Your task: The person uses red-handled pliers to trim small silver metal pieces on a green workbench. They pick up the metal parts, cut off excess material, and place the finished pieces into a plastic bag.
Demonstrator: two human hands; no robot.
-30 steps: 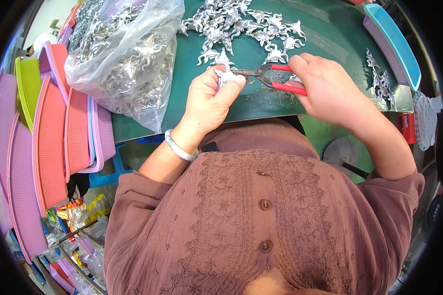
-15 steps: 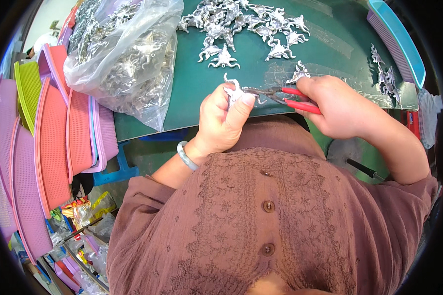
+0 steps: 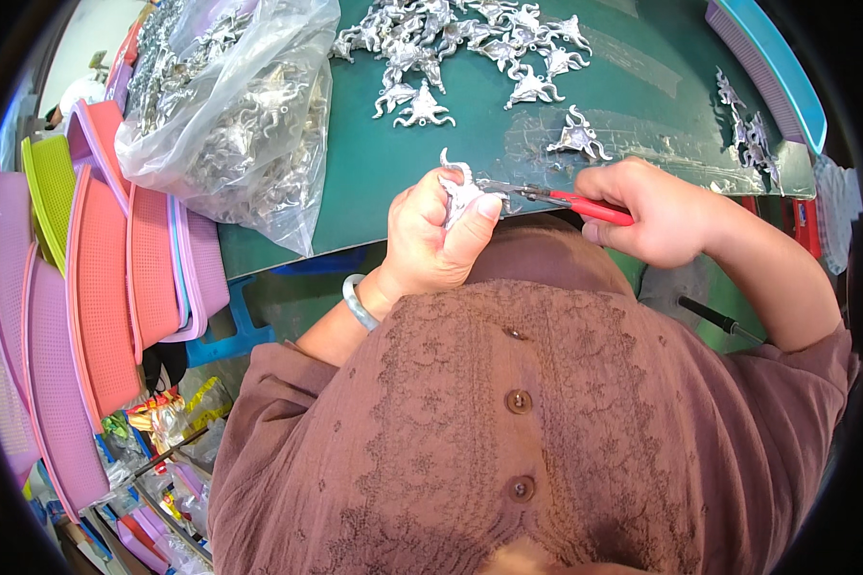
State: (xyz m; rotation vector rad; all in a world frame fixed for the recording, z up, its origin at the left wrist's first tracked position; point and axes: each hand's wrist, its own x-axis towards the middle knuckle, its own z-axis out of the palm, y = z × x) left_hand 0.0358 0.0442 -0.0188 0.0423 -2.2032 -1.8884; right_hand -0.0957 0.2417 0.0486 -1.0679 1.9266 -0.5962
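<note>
Between the thumb and curled fingers of my left hand (image 3: 438,230) is a silver metal casting (image 3: 460,195) with curved horn-like points, partly hidden by the grip. My right hand (image 3: 657,213) is wrapped round the red handles of a pair of pliers (image 3: 590,205). The metal jaws of the pliers reach left to the casting's right side; whether they bite on it I cannot tell. Just beyond my right hand, a single similar casting (image 3: 578,136) lies on the green table (image 3: 374,172).
A clear plastic bag (image 3: 259,125) full of castings stands at the left of the table. Loose castings (image 3: 422,57) are heaped at the back, with several more (image 3: 753,139) at the right beside a blue-and-purple basket (image 3: 786,77). Stacked plastic baskets (image 3: 101,297) fill the left side.
The plier handles have come closer together and tilted, and my right hand has turned and moved slightly right. My left hand still holds the casting. The table's contents appear shifted slightly with the view.
</note>
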